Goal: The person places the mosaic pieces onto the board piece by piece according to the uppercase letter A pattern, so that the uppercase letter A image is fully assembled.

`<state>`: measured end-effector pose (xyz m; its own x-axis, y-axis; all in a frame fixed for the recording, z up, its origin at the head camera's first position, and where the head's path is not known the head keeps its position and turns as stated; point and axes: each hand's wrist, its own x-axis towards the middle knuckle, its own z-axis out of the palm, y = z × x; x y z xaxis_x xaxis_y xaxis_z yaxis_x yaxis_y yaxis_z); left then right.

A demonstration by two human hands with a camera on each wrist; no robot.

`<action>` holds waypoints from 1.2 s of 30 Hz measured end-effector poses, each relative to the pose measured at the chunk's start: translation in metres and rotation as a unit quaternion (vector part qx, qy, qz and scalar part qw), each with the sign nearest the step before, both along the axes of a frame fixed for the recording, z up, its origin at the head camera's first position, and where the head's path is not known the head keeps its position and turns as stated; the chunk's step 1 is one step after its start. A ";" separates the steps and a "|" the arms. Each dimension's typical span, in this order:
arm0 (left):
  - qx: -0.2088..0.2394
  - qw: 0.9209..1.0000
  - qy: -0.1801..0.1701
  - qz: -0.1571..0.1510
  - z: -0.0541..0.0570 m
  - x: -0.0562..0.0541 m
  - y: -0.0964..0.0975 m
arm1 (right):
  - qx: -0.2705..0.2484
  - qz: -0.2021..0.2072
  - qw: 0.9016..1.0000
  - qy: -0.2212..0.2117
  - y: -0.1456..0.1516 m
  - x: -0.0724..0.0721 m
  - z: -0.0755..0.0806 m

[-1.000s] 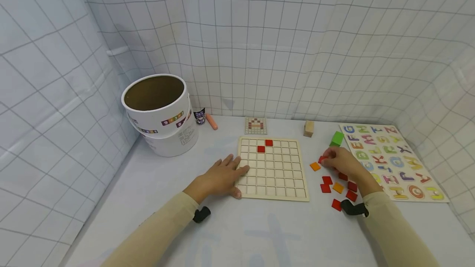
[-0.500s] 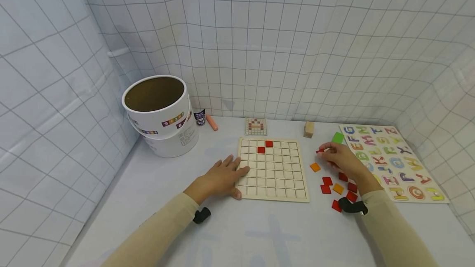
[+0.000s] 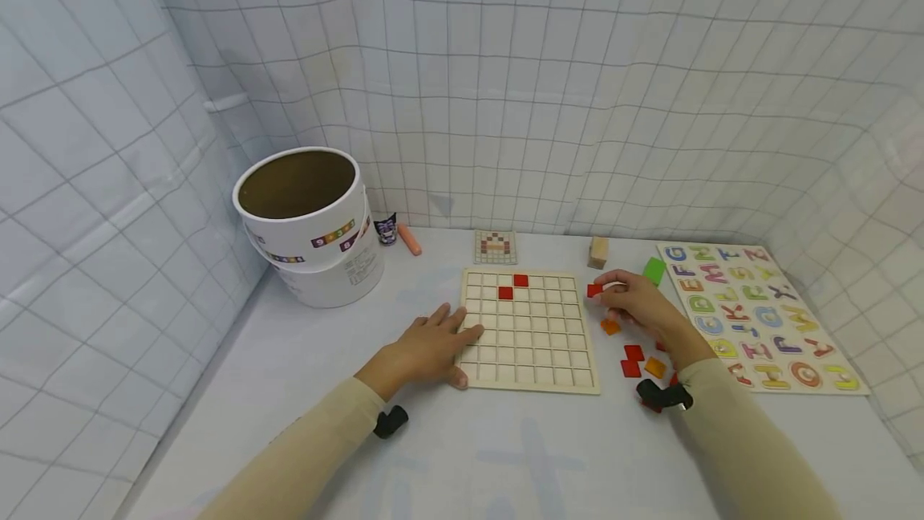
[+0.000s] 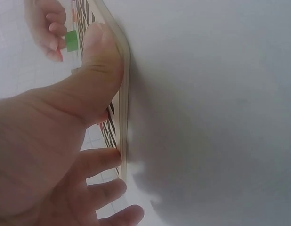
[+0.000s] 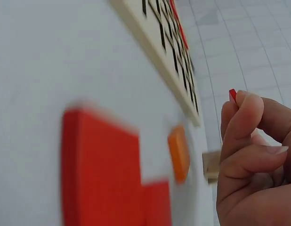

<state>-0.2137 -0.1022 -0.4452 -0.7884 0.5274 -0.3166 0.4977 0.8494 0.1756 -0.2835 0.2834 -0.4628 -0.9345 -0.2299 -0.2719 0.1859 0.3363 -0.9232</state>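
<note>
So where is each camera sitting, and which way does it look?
Head: on the person's head, looking forward and down at the board; left hand, right hand and both sleeves show.
Left wrist: on that wrist, looking along the left hand at the board's edge; thumb and fingers look big, the right hand small.
Right wrist: on that wrist, looking past loose red tiles toward the board; the right hand pinches a small red tile.
Shared: head and right wrist both show that small red tile.

Head view: diffuse light is falling; left wrist: soft shadow is greying the table (image 4: 197,127); right wrist: red tiles (image 5: 108,174) are blurring.
</note>
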 end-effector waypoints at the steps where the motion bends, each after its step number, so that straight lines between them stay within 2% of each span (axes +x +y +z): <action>1: 0.000 1.000 0.000 0.001 0.000 0.000 0.000 | -0.009 0.004 1.000 0.000 -0.007 -0.002 0.001; 8: -0.007 1.000 0.013 0.004 0.002 0.001 0.001 | -0.031 0.044 0.999 0.000 -0.072 -0.013 0.008; 12: -0.010 1.000 0.017 0.000 0.001 0.001 0.001 | -0.028 0.069 0.997 0.003 -0.110 -0.012 0.007; 15: -0.012 1.000 0.016 -0.003 0.000 0.000 0.001 | 0.006 0.087 0.996 0.025 -0.134 -0.012 0.007; 18: -0.014 1.000 0.017 -0.005 0.000 -0.001 0.001 | 0.067 0.107 0.990 0.061 -0.153 -0.012 0.006; 24: -0.010 1.000 0.024 -0.010 0.000 -0.002 0.000 | 0.204 0.119 0.962 0.134 -0.173 -0.012 0.003; 32: -0.013 0.999 0.032 -0.017 0.000 -0.001 0.000 | 0.264 0.110 0.945 0.156 -0.180 -0.010 0.002; 36: -0.014 0.999 0.030 -0.019 0.001 -0.002 0.000 | 0.271 0.109 0.943 0.158 -0.181 -0.009 0.004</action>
